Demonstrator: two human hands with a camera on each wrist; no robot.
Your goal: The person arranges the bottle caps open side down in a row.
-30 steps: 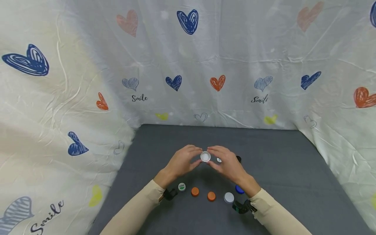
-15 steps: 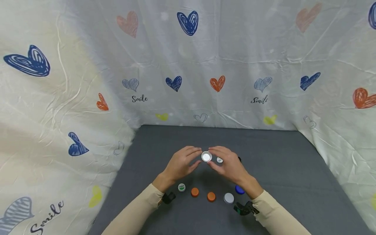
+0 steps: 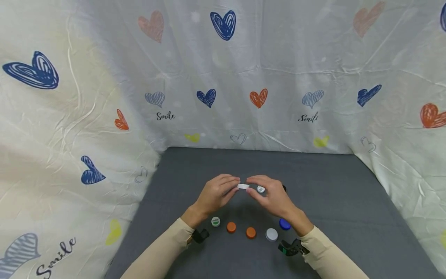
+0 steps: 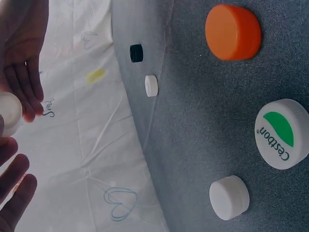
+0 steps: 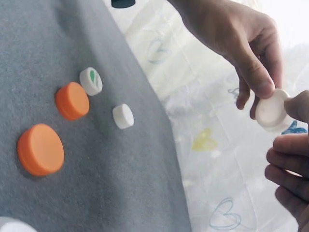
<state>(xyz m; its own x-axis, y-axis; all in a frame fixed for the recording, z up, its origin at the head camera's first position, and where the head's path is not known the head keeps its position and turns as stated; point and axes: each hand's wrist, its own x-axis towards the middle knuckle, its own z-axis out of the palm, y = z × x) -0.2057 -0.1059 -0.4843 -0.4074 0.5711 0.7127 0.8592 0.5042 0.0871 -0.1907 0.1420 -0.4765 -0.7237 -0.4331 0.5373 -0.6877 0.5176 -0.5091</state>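
A small white bottle cap (image 3: 243,186) is held up between the two hands, edge-on in the head view. My left hand (image 3: 215,193) pinches it from the left between thumb and fingers. From the other side my right hand (image 3: 271,195) has its thumb on the cap's edge, with its index finger close above. The right wrist view shows the cap's round face (image 5: 271,112) with the right thumb (image 5: 299,105) overlapping it; the other right fingers are spread below. Beyond the cap in the left wrist view are the curved right fingers.
Nearer the body lie a white-and-green cap (image 3: 215,221), two orange caps (image 3: 231,227), a larger white cap (image 3: 271,235) and a blue cap (image 3: 284,224). By the right hand are another white cap (image 3: 261,189) and a black cap (image 4: 136,53). A plain white cap (image 4: 229,197) shows in the wrist views.
The held cap has turned from showing its round, hollow face to standing edge-on in the head view. Both hands stay in nearly the same place; the loose caps have not moved.
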